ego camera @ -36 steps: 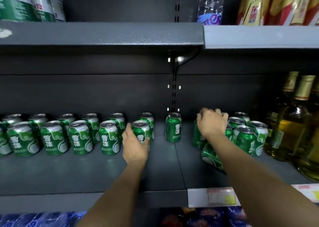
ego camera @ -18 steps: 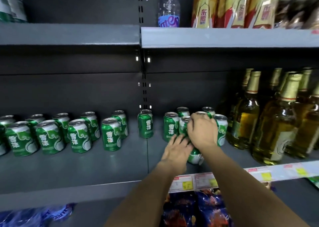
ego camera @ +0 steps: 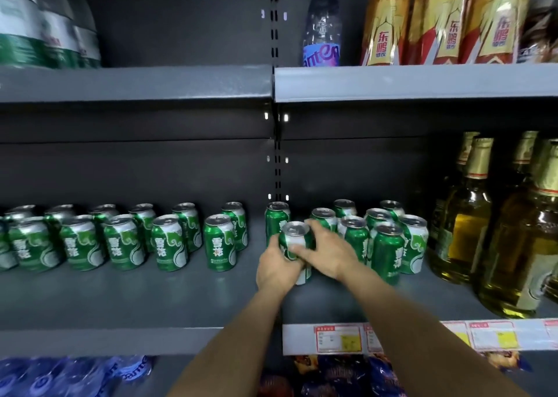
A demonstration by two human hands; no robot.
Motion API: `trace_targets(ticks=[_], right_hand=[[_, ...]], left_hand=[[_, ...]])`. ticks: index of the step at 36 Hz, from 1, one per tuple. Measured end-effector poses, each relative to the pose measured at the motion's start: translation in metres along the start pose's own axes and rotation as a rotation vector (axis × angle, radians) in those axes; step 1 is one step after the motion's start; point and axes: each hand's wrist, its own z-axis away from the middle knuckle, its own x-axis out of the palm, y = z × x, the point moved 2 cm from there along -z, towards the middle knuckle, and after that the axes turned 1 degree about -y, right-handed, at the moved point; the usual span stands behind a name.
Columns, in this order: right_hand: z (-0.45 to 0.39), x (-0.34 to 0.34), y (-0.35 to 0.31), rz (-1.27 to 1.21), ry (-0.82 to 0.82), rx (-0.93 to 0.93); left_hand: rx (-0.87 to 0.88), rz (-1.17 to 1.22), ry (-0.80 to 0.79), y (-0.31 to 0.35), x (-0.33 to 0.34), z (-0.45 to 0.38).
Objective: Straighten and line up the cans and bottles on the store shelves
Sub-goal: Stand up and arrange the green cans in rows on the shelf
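Observation:
A green beer can (ego camera: 295,239) stands upright near the middle of the grey shelf (ego camera: 126,294). My left hand (ego camera: 278,267) wraps its lower left side and my right hand (ego camera: 328,254) grips its right side. Right behind it stands a lone green can (ego camera: 276,217) by the shelf joint. A cluster of several green cans (ego camera: 386,239) sits just to the right, touching my right hand. To the left, two rows of green cans (ego camera: 120,239) run toward the left edge.
Tall gold-capped bottles of yellow liquid (ego camera: 465,230) crowd the right end of the shelf. The upper shelf (ego camera: 392,82) carries a clear bottle and gold-red bottles. Price tags (ego camera: 338,337) line the front rail. Blue bottles and dark packs lie below.
The can that lay tilted under my hands now stands upright, shifted left of the cluster. Both hands have closed around it. The camera has moved in closer.

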Motion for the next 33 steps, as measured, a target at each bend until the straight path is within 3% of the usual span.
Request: trace_targets(ticks=[10, 20, 23, 29, 33], right_hand=[[-0.041, 0.041, -0.02, -0.359, -0.127, 0.08], [-0.057, 0.049, -0.038, -0.611, -0.103, 0.111], [-0.06, 0.05, -0.04, -0.608, -0.095, 0.14], [-0.06, 0.048, -0.04, -0.296, -0.064, 0.063], [-0.059, 0.044, -0.033, -0.597, -0.109, 0.145]], left_hand=[[-0.001, 0.026, 0.007, -0.026, -0.027, -0.034], [0.051, 0.118, -0.023, -0.043, -0.033, -0.052], [0.078, 0.065, -0.06, -0.051, -0.032, -0.049], [0.09, -0.057, -0.028, -0.054, -0.024, -0.044], [0.069, 0.079, -0.053, -0.054, -0.024, -0.054]])
